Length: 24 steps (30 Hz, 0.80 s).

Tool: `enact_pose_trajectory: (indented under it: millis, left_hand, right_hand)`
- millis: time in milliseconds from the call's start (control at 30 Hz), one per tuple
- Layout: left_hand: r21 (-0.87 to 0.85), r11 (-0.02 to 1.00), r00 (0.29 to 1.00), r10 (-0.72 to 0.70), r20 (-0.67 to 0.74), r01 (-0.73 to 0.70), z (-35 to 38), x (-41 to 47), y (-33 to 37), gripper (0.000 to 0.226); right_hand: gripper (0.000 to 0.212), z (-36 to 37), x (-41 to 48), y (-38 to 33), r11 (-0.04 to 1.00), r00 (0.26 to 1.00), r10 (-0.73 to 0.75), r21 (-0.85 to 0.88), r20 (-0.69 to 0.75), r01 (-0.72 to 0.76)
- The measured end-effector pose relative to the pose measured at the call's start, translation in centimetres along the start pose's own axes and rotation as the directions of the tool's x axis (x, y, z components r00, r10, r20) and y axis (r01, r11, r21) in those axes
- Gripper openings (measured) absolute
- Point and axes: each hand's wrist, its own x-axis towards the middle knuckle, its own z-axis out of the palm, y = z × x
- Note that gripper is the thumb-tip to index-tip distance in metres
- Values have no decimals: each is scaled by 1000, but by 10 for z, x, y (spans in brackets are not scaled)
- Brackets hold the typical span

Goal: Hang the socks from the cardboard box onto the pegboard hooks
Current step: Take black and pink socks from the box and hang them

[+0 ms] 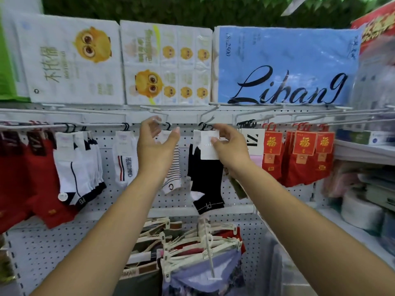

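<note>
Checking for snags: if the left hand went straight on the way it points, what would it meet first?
Likely the tip of the white hook just above the left hand, though depth is unclear.

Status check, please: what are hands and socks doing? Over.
Right hand pinches black sock by its card. Left hand open beside striped sock. Neighbouring socks crowd both sides.

two hands up at the rail, left hand [157,144] and right hand [229,146]. over them, three big paper packs in a row: one white owl pack [70,58], one white pack of small owl packets [166,63], one blue pack [286,65]. on the hooks, count one striped sock [174,167], one black sock [208,180] out front, and three red cards [274,144] [303,144] [324,142] facing us.
</note>
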Motion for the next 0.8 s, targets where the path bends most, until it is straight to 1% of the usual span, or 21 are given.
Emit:
enact_pose_trajectory:
  millis: [67,167,333,467,533,667,800]
  left_hand:
    - [4,1000,999,27,31,-27,-1,5,0,28]
    - [31,997,997,64,53,-66,-6,10,-4,22]
    - [91,990,987,100,122,-112,-16,13,-7,26]
    - [90,989,982,104,155,-119,-18,13,-7,29]
    - [80,990,980,101,170,-116,-18,12,-8,31]
    - [82,990,972,94,214,-113,-22,12,-11,34]
    - [86,990,965,85,249,-110,-26,15,-12,33]
  right_hand:
    - [36,6,9,4,999,999,-45,5,-16,45]
    - [36,14,17,15,994,995,-92,51,-45,94]
    - [39,20,24,28,976,997,-70,204,-44,78]
    - [39,24,30,30,966,999,-8,260,-31,16]
    - [39,25,31,32,972,999,-15,234,-34,23]
    - [45,26,27,33,993,997,-72,88,-26,74]
    - [43,30,27,33,997,996,-70,17,-59,72]
